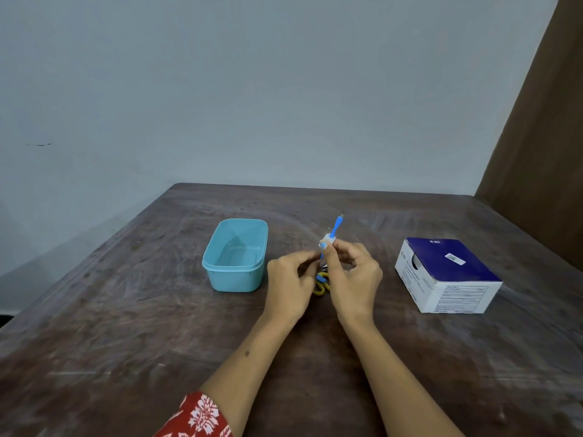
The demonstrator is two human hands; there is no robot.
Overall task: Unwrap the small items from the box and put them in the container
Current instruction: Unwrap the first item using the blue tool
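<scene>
On the dark wooden bench (126,310): blue-and-white box (448,275) at right, light blue container (235,255) at left. Between them, left hand (291,283) and right hand (353,279) close together, both pinching small blue item (334,228), tilted upward. Beneath the hands, yellow-handled scissors (321,283), mostly hidden.

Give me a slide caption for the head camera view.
Both hands, left and right, hold a small blue item between light blue container and box.
</scene>
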